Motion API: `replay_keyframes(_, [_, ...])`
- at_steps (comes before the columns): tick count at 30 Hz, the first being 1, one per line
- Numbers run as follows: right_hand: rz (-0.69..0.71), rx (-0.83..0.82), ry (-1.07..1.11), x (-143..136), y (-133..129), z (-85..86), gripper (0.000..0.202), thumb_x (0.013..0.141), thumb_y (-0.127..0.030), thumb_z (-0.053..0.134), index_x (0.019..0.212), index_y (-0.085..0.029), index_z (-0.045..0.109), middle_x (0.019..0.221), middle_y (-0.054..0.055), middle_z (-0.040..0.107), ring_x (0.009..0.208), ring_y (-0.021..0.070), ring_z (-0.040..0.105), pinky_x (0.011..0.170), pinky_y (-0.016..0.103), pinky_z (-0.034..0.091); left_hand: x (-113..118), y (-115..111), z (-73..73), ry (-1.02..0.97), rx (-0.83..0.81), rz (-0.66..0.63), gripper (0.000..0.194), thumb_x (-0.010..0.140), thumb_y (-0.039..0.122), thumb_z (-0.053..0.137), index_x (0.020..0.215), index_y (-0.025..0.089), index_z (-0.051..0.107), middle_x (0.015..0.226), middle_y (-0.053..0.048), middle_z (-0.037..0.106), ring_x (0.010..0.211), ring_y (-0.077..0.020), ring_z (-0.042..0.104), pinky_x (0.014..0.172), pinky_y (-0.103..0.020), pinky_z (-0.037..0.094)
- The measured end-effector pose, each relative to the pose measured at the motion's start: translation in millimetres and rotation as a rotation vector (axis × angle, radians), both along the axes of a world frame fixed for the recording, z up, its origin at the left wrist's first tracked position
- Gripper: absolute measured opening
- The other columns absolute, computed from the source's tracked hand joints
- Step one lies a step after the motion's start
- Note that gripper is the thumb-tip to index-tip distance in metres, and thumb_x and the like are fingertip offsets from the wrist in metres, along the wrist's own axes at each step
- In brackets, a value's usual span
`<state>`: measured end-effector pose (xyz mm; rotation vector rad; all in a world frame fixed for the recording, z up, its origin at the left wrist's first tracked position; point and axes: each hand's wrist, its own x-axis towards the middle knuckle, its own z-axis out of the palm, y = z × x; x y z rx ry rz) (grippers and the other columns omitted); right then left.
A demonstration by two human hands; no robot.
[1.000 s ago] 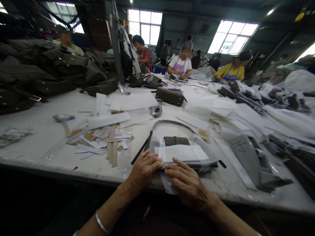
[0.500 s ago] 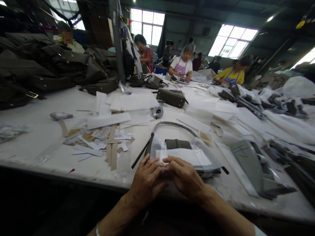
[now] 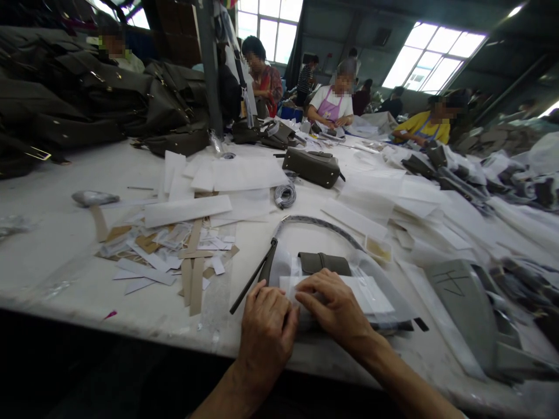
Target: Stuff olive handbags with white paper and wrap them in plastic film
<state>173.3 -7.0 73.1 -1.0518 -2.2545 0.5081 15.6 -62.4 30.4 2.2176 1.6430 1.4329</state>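
Note:
A dark olive handbag [image 3: 267, 269] lies on the table in front of me, partly covered by translucent wrapping [image 3: 379, 279] and a folded white sheet [image 3: 371, 291]. Its arched handle [image 3: 321, 220] is wrapped too, and a small olive flap piece [image 3: 325, 263] shows above the sheet. My left hand [image 3: 268, 323] is closed at the bag's near left corner, fingers curled over its edge; exactly what lies under them is hidden. Over the white sheet rests my right hand [image 3: 336, 308], its fingers stretched to the left and thumb apart.
Paper and card strips [image 3: 161, 250] litter the table on the left. Beyond are white foam sheets [image 3: 240, 174], a coiled strap roll [image 3: 285, 195] and another olive bag [image 3: 312, 166]. Olive panels [image 3: 463, 308] lie at right. Dark bags [image 3: 82, 99] are heaped far left; several people work across the table.
My hands have moved apart slightly. The left has drawn nearer me and curled at the bag's corner; the right has shifted right onto the white sheet. The view has tilted downward.

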Motion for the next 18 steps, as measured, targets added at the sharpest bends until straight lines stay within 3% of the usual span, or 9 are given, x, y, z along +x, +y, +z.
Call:
replay_keyframes(7, [-0.083,-0.091,-0.077,-2.4,3.5,-14.4,0.013,0.088,-0.024,0.068,0.075,-0.024,0.068,0.079,0.0,0.068,0.079,0.0185,0.058,0.076,0.035,0.038,2.8,4.2,2.4,0.063,-0.026,0.058,0.02,0.089,0.011,0.051,0.071,0.02,0.049,0.068,0.002,0.053,0.075,-0.0164,0.055,0.097,-0.043,0.041])
replay_keyframes(13, [-0.168,-0.118,-0.158,-8.7,3.5,-12.0,0.015,0.081,-0.018,0.074,0.07,-0.022,0.063,0.078,-0.001,0.064,0.079,0.0188,0.058,0.075,0.034,0.037,1.6,9.8,3.4,0.151,-0.024,0.11,0.023,0.091,0.016,0.049,0.069,0.021,0.046,0.063,0.004,0.048,0.064,-0.0151,0.05,0.093,-0.042,0.046])
replay_keyframes(15, [-0.179,-0.14,-0.181,-9.8,4.2,-9.8,0.015,0.081,-0.018,0.073,0.07,-0.022,0.064,0.078,-0.001,0.064,0.079,0.0183,0.058,0.075,0.033,0.038,0.7,7.9,6.2,0.151,0.016,0.092,0.02,0.093,0.017,0.049,0.074,0.021,0.05,0.067,0.003,0.053,0.067,-0.015,0.054,0.093,-0.041,0.047])
replay_keyframes(18, [-0.194,-0.169,-0.193,-10.3,5.4,-8.3,0.013,0.082,-0.018,0.071,0.071,-0.022,0.065,0.079,-0.001,0.065,0.08,0.0175,0.059,0.076,0.033,0.038,0.8,-2.3,10.2,0.149,0.151,-0.005,0.009,0.093,0.014,0.053,0.087,0.019,0.059,0.086,-0.002,0.066,0.087,-0.0172,0.063,0.1,-0.042,0.044])
